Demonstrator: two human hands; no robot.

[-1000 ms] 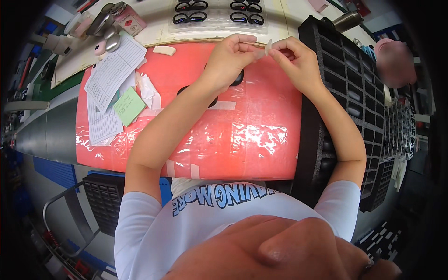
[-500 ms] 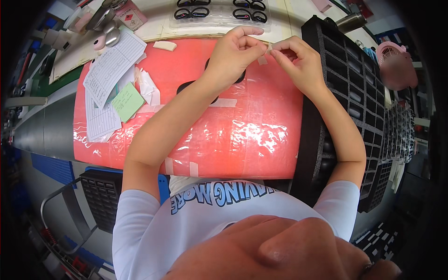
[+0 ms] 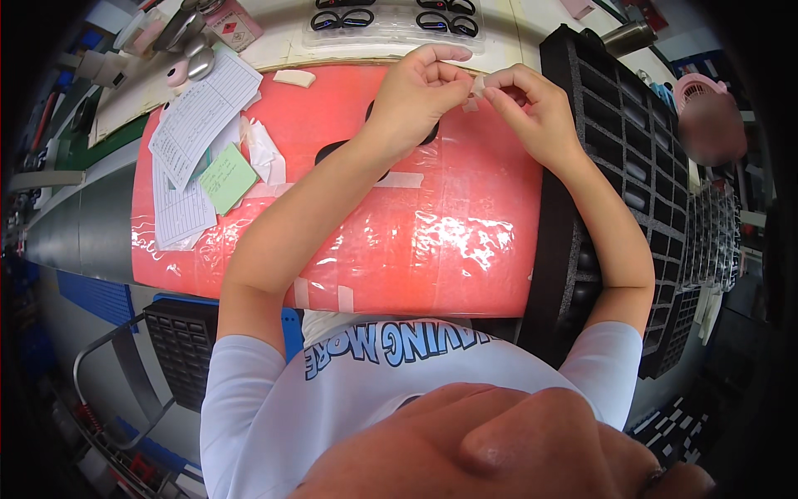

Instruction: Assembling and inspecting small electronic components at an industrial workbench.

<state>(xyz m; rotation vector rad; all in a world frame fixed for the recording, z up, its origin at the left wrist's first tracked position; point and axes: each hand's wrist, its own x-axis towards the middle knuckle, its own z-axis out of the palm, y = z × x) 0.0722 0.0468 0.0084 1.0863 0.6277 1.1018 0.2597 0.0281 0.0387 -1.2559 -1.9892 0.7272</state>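
Near the far edge of the red, film-covered work mat [image 3: 366, 249], my two hands meet with fingertips almost touching. A small whitish scrap [image 3: 478, 86] shows between them; its kind is too small to make out. My left hand [image 3: 422, 96] pinches it from the left with thumb and forefinger. My right hand [image 3: 536, 112] pinches it from the right, fingers curled. Under my left wrist and forearm lie black rounded pieces [image 3: 332, 151], largely hidden. A strip of pale tape [image 3: 403, 181] is stuck to the mat beside them.
A clear tray of black ear-hook earphones [image 3: 341, 18] sits beyond the mat. Written sheets [image 3: 204, 112], a green note [image 3: 227, 179] and crumpled white tissue [image 3: 264, 154] lie left. A black compartmented foam tray [image 3: 615, 133] stands right. A pale block [image 3: 294, 78] rests at the mat's far edge.
My hands stay almost in place, fingers still pinched together. The whitish scrap between the fingertips shows a little more now. The view has shifted very slightly.
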